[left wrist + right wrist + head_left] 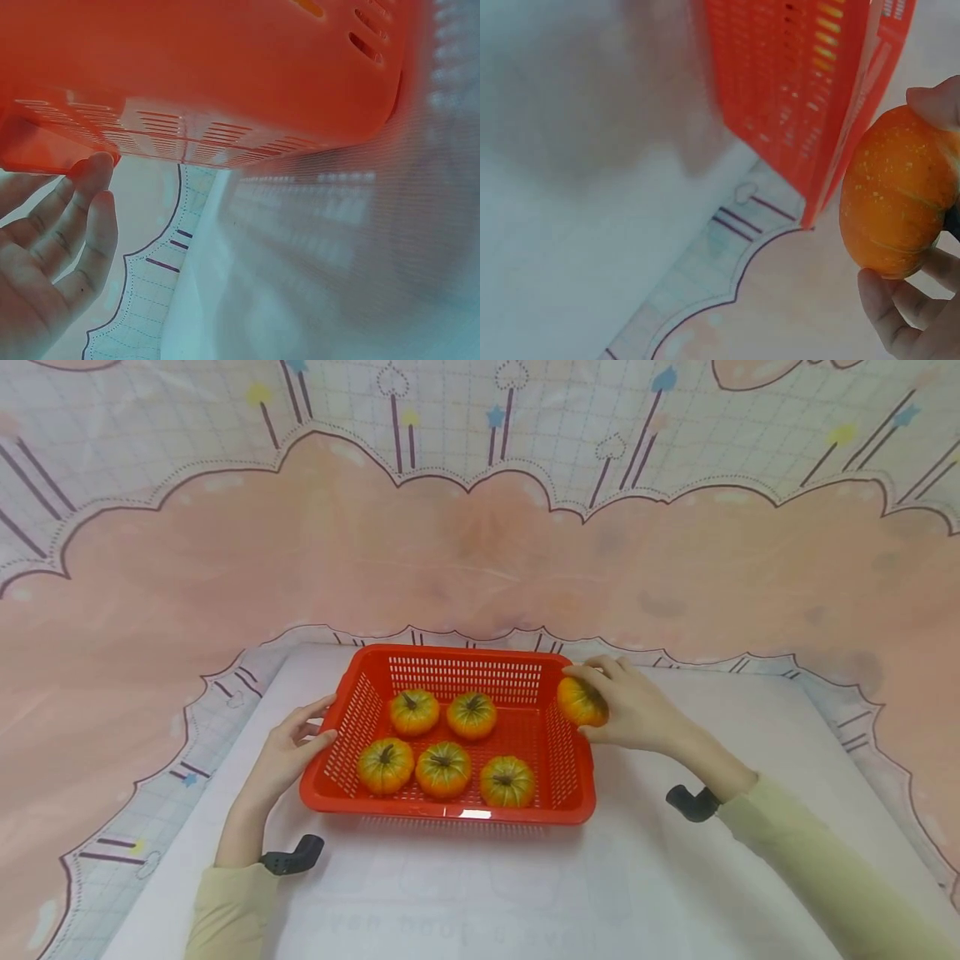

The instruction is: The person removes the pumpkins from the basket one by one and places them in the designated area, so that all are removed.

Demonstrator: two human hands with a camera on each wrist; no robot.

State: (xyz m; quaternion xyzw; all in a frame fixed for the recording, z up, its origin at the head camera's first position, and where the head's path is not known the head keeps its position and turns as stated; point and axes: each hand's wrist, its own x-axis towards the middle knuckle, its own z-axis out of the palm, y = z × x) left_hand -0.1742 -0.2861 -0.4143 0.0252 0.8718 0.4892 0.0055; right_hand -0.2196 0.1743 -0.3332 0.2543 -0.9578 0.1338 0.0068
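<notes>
A small orange-and-green pumpkin [582, 702] is gripped between the thumb and fingers of my right hand [633, 706], over the right rim of a red plastic basket [450, 814]. The right wrist view shows the same pumpkin [896, 195] from the side, its dark stem turned towards the palm. Inside the basket stand several similar pumpkins [443, 770], stems mostly upward. At the basket's left side is my left hand [288, 747], fingers loosely bent and fingertips at the rim. In the left wrist view, the left hand [60, 255] has its fingertips against the basket's red edge.
Under the basket lies a white table surface [675, 877]. Behind and around it hangs a pink cloud-patterned cloth [487, 560]. Each wrist wears a black device, one on the left [294, 855] and one on the right [692, 803].
</notes>
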